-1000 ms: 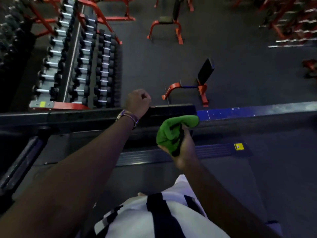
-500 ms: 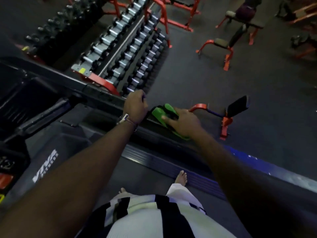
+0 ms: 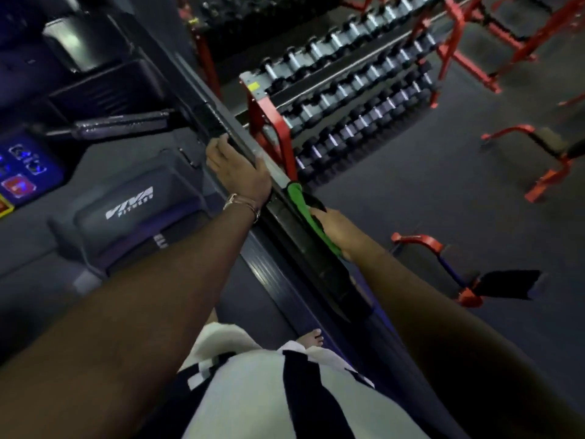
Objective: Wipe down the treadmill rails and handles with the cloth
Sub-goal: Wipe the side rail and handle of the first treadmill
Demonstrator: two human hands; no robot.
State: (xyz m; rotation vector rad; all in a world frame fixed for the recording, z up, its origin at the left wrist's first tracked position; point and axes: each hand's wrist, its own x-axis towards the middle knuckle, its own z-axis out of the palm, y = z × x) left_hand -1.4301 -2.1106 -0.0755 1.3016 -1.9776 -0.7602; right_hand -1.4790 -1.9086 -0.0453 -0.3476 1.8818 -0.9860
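Green cloth x1 — 2 hands on rail.

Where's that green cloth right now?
Near the middle of the head view, the cloth lies on the treadmill's right rail under the right hand, just behind the left hand resting on the same rail.

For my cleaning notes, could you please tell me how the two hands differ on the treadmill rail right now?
The left hand rests bare on the rail, fingers fairly straight; the right hand presses the green cloth against it. The left hand sits farther up the rail toward the console; the right hand is nearer the body. Both touch the same side rail.
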